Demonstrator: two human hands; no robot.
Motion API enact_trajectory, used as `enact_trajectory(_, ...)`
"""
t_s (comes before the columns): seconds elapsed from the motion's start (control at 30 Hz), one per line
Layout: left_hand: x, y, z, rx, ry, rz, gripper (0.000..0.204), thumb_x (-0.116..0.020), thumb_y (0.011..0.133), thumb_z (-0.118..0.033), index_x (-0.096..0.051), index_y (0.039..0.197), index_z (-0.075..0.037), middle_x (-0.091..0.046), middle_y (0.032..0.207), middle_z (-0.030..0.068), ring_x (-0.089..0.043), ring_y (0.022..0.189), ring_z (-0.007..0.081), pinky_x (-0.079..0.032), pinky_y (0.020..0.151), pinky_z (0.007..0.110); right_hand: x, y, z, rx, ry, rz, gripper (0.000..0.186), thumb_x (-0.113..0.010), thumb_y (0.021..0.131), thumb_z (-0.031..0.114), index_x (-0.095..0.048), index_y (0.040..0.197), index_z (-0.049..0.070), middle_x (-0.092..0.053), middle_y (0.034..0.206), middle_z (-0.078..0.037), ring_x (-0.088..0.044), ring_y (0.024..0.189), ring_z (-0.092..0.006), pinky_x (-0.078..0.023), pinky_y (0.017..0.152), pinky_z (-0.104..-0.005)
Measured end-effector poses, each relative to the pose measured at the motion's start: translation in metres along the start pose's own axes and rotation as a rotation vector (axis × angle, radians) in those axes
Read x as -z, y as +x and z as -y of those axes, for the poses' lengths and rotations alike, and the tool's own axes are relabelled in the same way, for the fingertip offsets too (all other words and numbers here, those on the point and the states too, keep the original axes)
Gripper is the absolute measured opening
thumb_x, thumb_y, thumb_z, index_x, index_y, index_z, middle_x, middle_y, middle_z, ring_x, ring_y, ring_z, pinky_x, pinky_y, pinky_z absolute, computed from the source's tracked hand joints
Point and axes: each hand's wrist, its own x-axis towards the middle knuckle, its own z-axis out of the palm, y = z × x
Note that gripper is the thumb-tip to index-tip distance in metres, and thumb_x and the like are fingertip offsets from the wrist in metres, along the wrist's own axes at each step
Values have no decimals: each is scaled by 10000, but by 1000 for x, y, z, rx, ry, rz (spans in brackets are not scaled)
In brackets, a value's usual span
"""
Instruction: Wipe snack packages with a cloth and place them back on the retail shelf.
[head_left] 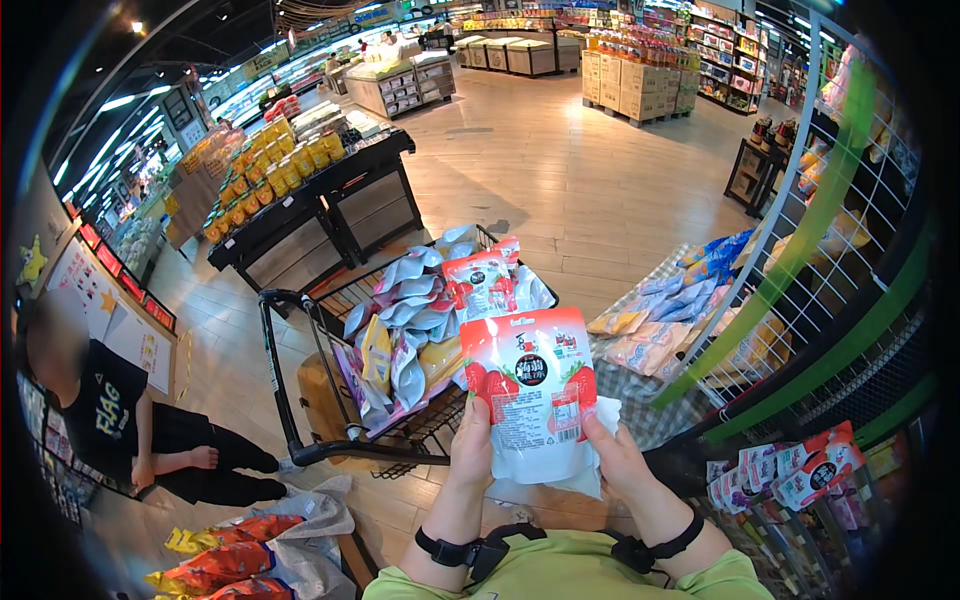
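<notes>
I hold a red and white pouch with strawberry pictures (527, 350) upright in front of me. My left hand (469, 443) grips its lower left side, and my right hand (619, 455) grips its lower right side, along with a crumpled white material (603, 412) behind it. Just beyond is a black wire shopping cart (295, 380) heaped with silver, yellow and pink pouches (405, 360). A similar red pouch (476, 270) stands at the back of that heap.
A person in dark clothes (90, 400) is at left. A black display table (300, 230) holds yellow jars. At right are a white grid rack (790, 260) and bags on checked cloth (650, 320). Pouches hang (780, 470) lower right; orange bags (220, 560) lie lower left.
</notes>
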Motion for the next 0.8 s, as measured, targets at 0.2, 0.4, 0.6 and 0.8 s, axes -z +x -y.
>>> enact_trajectory(0.2,-13,-1,-11,-84,72,-63,526,-426,951,-170,-207,1415,-57,-446,1321,106,-477,1173,225,-395,976,378,-1,7,-1,27,33,-71,398,-515,939,315,-501,1201,16,-581,1122,-65,-543,1028,-148,-435,881,-316)
enact_trajectory(0.4,-5,3,-23,-29,-55,-132,466,-497,896,-63,-333,1332,-44,-506,1242,127,-541,1100,248,-463,910,393,10,15,-3,31,-164,51,320,-511,943,274,-554,1126,16,-598,1023,-32,-538,932,-105,-425,824,-271)
enact_trajectory(0.6,0,6,-29,-28,-80,-141,409,-472,907,-42,-362,1301,-35,-514,1230,136,-559,1076,250,-480,891,392,8,22,-9,22,-162,41,281,-505,947,235,-556,1116,15,-596,991,-18,-532,894,-93,-424,808,-265)
enact_trajectory(0.8,6,10,-36,-2,-134,-114,443,-474,928,-111,-330,1343,-54,-491,1266,138,-531,1121,260,-459,927,406,7,23,-7,-22,-205,70,313,-505,945,252,-547,1140,11,-602,974,-17,-533,889,-89,-424,805,-256)
